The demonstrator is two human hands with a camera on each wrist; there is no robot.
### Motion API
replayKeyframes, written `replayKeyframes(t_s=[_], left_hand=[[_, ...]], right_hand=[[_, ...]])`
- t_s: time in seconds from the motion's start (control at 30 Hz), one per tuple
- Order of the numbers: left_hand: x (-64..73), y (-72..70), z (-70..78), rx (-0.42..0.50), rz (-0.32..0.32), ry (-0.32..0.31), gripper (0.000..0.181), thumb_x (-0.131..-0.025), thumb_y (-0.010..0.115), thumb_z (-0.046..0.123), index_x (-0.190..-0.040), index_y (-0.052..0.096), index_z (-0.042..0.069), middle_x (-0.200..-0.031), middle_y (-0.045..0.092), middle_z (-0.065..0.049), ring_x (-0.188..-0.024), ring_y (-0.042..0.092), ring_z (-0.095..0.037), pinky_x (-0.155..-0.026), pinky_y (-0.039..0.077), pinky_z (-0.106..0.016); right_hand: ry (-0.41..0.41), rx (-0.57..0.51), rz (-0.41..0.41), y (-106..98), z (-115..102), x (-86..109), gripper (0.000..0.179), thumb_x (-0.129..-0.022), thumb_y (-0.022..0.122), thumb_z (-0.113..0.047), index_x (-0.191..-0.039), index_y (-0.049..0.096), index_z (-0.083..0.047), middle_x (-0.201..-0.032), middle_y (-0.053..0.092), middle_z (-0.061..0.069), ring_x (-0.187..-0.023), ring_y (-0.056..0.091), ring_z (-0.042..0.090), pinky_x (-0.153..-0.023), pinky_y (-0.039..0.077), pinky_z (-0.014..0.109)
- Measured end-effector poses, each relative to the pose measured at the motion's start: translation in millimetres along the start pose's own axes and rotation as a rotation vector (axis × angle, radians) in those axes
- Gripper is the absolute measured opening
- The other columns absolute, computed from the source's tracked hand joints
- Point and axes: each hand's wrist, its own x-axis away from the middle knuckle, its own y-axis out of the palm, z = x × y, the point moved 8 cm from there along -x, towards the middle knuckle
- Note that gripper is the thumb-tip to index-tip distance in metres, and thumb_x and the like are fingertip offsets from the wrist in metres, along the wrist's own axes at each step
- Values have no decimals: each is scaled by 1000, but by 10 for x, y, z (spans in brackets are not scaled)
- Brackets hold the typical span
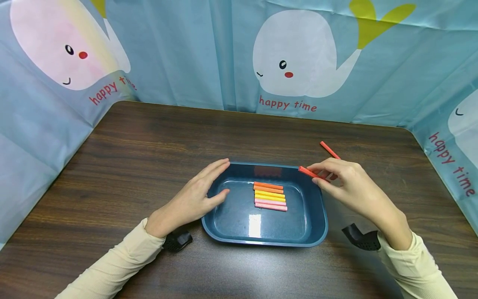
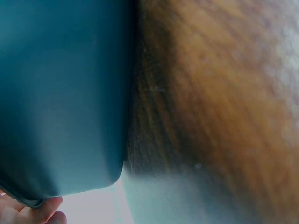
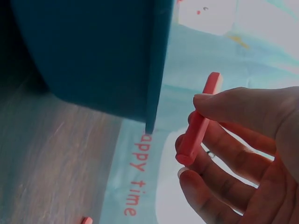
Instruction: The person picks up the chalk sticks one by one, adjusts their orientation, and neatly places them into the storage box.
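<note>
A row of several chalk sticks (image 1: 269, 196), orange, yellow and pink, lies side by side in the blue plastic tray (image 1: 231, 240). At the tray's left end, my left hand (image 1: 194, 195) rests by the rim, its fingers fairly straight toward the far corner and its thumb over the inside. My right hand (image 1: 347, 178) pinches a red chalk stick (image 3: 198, 128) between thumb and fingers, over the tray's far right corner. Beyond that hand, another red chalk stick (image 1: 329, 149) lies on the table, its near end hidden behind the fingers.
The tray stands on a dark wood-grain table (image 1: 112, 174). A light blue curtain (image 1: 198, 54) with whale prints lines the back and sides. Black straps (image 1: 361, 238) show at both wrists, by the cream sleeves.
</note>
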Motion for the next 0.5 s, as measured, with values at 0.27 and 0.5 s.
replayKeyframes(t_s=[0.27,0.5], left_hand=[[-3,0,3,-1,-5,-3,65,-93,68,16,-150,40,1,-158,37,-12,-142,42,-27,-114,38,-50],[-2,1,3,2,-4,-2,65,-93,68,15,-150,40,1,-158,37,-13,-142,42,-28,-114,38,-50]], right_hand=[[-21,-3,-22,70,-114,2,33,-75,80,6,-105,74,-8,-92,73,-2,-71,61,-1,-64,50,11],[-17,-4,-55,150,-182,4,33,-77,79,4,-106,73,-8,-90,70,-3,-70,54,-2,-57,48,19]])
